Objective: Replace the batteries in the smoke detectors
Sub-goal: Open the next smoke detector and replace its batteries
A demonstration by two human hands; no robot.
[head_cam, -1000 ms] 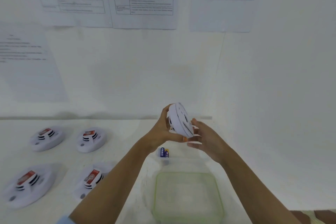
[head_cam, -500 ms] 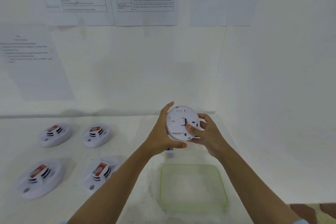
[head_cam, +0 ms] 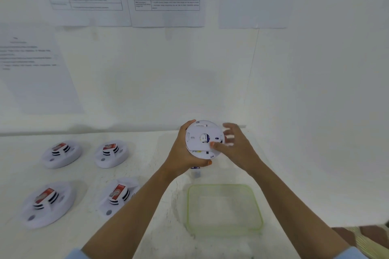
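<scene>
**Battery swap in hand on the lifted detector, right thumb at the opening**

Far left on the white table (head_cam: 147, 153), four resting detectors (head_cam: 111, 154) lie face up in two rows. Each is a round white plastic disc with a slotted raised centre and a red label. They are well apart from the hands.

Centre: the left hand (head_cam: 187, 153) grasps the held detector (head_cam: 202, 132) by its rim, lifted above the table, flat back to the camera. The back is smooth matte plastic with small slots. A small middle opening shows a blue-and-white battery (head_cam: 205, 137) seated inside.

The right hand (head_cam: 237, 147) is just beside it, fingers spread loose and blurred, grasping nothing. Only its thumb tip touches the back, below the opening.

Under the left hand a loose battery (head_cam: 195, 171) lies on the table, partly hidden. Nearer the camera sits a shallow clear box (head_cam: 223, 185) with a green rim and rounded corners. Contents hard to tell.

Step, my read: the cell is going in or coming out of the held unit; cannot tell which. The next move needs a fingertip pinch on that small slick cell while the left hand steadies the disc. There is little to grab.
</scene>
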